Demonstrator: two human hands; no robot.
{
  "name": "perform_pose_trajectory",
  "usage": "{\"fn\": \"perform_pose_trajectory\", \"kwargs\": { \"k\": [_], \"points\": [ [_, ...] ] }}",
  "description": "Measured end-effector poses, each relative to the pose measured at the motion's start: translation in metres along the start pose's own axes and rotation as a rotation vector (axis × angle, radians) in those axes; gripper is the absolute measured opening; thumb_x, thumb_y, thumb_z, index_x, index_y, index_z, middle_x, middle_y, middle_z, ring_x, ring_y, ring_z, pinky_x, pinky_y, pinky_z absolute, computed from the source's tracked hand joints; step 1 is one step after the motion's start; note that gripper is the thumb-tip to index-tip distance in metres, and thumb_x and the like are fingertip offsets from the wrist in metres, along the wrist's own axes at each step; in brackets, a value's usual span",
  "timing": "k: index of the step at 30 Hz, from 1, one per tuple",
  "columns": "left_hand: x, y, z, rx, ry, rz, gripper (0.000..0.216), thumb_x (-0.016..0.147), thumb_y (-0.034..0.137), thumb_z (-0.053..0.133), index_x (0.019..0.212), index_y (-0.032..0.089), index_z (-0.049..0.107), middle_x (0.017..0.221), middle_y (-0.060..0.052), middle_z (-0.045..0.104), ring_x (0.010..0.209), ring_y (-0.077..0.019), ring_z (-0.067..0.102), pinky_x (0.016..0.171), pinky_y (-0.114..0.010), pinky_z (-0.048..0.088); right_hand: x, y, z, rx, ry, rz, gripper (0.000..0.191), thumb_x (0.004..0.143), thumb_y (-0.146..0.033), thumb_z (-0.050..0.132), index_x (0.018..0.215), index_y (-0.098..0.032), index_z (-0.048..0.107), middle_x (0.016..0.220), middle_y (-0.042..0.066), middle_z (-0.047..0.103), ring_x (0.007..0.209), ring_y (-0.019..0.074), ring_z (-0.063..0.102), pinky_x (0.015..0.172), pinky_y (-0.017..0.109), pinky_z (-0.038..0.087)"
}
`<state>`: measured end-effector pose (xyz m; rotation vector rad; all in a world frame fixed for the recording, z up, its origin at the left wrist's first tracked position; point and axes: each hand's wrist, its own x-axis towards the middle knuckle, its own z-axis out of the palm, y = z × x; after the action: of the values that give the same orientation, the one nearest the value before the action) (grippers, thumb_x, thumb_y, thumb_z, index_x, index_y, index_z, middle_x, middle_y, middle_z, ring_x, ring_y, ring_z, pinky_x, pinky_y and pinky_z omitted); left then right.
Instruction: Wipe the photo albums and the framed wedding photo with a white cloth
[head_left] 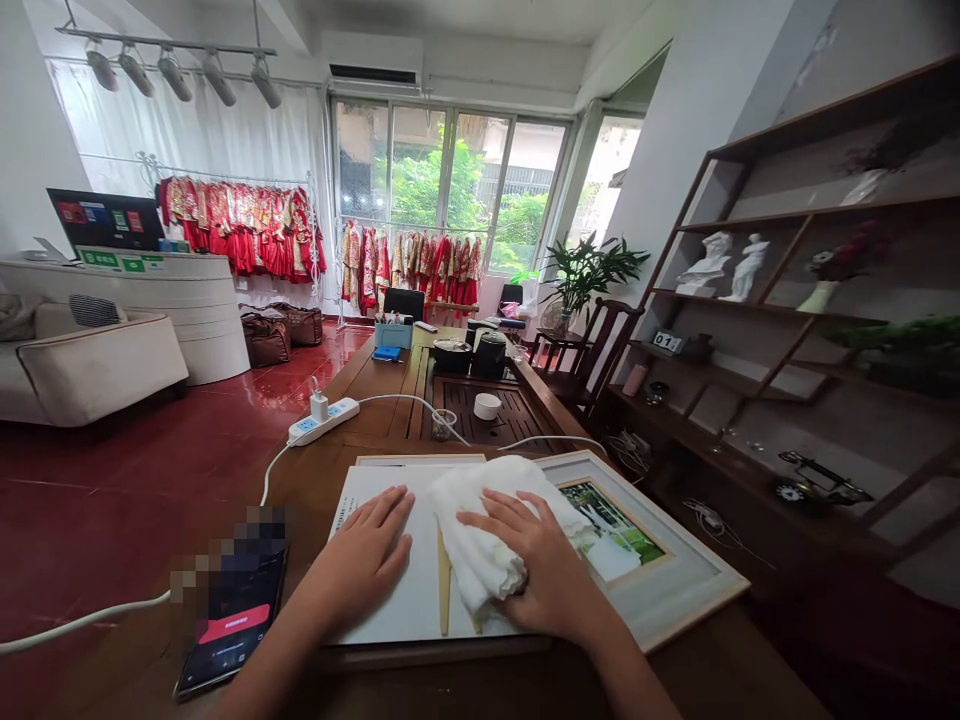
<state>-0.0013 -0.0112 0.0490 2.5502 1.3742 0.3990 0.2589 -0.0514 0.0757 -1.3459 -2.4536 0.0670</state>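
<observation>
My left hand lies flat on a white board, fingers stretched out and holding nothing. A folded white cloth lies across the board's right part, and my right hand grips it from above, its fingers over the top and its thumb low at the near edge. A pale wooden strip shows beside the cloth, partly covered by it. To the right, a framed photo with a light wooden border and white mat lies tilted; the cloth hides part of its left side.
On the left lies a phone with a lit screen. Behind it, a white power strip has cables across the table. Farther back are a white cup, a small glass, a black kettle and a blue box. Shelves line the right.
</observation>
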Motion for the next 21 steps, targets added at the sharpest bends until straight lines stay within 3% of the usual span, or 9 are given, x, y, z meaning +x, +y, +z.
{"fn": "perform_pose_trajectory", "kwargs": {
  "k": [5, 9, 21],
  "points": [
    [-0.001, 0.0, 0.0, -0.013, 0.0, 0.029, 0.053, 0.098, 0.039, 0.031, 0.148, 0.021, 0.032, 0.155, -0.003, 0.027, 0.142, -0.0199, 0.025, 0.117, -0.038, 0.023, 0.004, -0.02, 0.003, 0.103, -0.111, -0.131, 0.081, 0.057, -0.027, 0.058, 0.135, -0.041, 0.044, 0.14, -0.003, 0.049, 0.134, 0.028, 0.038, 0.11, 0.047, 0.011],
    [0.0, 0.0, 0.001, -0.011, 0.004, 0.04, 0.051, 0.098, 0.037, 0.032, 0.147, 0.022, 0.034, 0.155, -0.003, 0.028, 0.142, -0.0198, 0.026, 0.117, -0.038, 0.024, 0.004, -0.022, 0.001, 0.1, -0.121, -0.136, 0.078, 0.059, -0.029, 0.057, 0.135, -0.04, 0.044, 0.141, -0.003, 0.049, 0.134, 0.0264, 0.038, 0.11, 0.046, 0.012],
    [0.0, -0.001, 0.002, 0.014, -0.013, 0.014, 0.054, 0.098, 0.043, 0.028, 0.149, 0.023, 0.028, 0.156, -0.002, 0.024, 0.143, -0.0197, 0.023, 0.117, -0.04, 0.023, -0.005, 0.029, 0.001, -0.104, 0.11, 0.277, 0.067, 0.069, -0.036, 0.061, 0.134, -0.03, 0.05, 0.138, 0.008, 0.053, 0.133, 0.0286, 0.039, 0.108, 0.051, 0.018]
  ]
}}
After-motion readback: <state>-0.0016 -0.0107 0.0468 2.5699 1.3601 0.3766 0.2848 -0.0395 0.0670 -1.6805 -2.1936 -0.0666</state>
